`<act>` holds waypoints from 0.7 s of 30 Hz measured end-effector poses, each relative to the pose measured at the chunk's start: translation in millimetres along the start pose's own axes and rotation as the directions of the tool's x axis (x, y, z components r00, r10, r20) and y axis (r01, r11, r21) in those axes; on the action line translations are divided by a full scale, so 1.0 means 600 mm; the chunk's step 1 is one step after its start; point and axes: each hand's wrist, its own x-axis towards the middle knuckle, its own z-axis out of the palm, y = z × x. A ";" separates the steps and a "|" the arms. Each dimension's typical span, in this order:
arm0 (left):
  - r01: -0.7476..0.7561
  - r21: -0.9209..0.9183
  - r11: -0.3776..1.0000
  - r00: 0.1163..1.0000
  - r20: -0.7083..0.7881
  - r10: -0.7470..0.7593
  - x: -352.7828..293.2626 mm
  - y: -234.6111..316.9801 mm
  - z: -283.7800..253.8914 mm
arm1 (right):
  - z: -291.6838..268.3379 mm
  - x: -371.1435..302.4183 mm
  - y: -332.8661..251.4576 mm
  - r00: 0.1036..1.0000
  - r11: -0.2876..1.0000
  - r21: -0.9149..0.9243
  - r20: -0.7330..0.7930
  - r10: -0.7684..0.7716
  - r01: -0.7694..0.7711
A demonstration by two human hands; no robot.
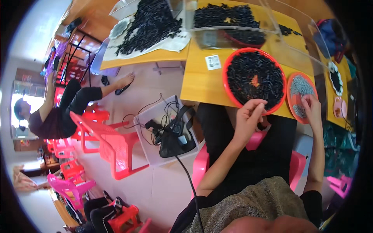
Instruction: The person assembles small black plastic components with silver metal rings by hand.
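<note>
A round red-orange basket (225, 79) on the yellow table holds many short black tube-like pieces (248, 64), with an orange patch of its bottom showing in the middle. My left hand (250, 116) is at this basket's near rim, thumb and fingers closed in a pinch; whatever lies between them is too small to make out. To the right stands a smaller orange oval basket (297, 100) with small grey parts (302, 85). The fingertips of my right hand (312, 108) are pinched together over its right side, and what they hold is hidden.
Behind the baskets, a clear plastic bin (233, 37) contains more black pieces. A big black heap (149, 27) lies on white cloth at the far left. Down left are a crate of cables (149, 153) and a pink chair (112, 145). Another person (50, 122) sits farther left.
</note>
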 end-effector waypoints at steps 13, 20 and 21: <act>-0.211 0.317 0.924 0.977 0.034 0.211 -0.009 0.012 0.010 | 0.051 0.011 -0.232 0.752 0.790 0.484 0.657 -0.044 -0.377; -0.165 0.270 0.949 0.975 -0.100 0.198 -0.004 0.027 -0.005 | 0.080 0.032 -0.257 0.710 0.757 0.494 0.701 -0.058 -0.427; -0.168 0.334 0.928 0.973 -0.097 0.211 -0.002 0.027 -0.010 | 0.082 0.031 -0.261 0.720 0.758 0.485 0.693 -0.029 -0.437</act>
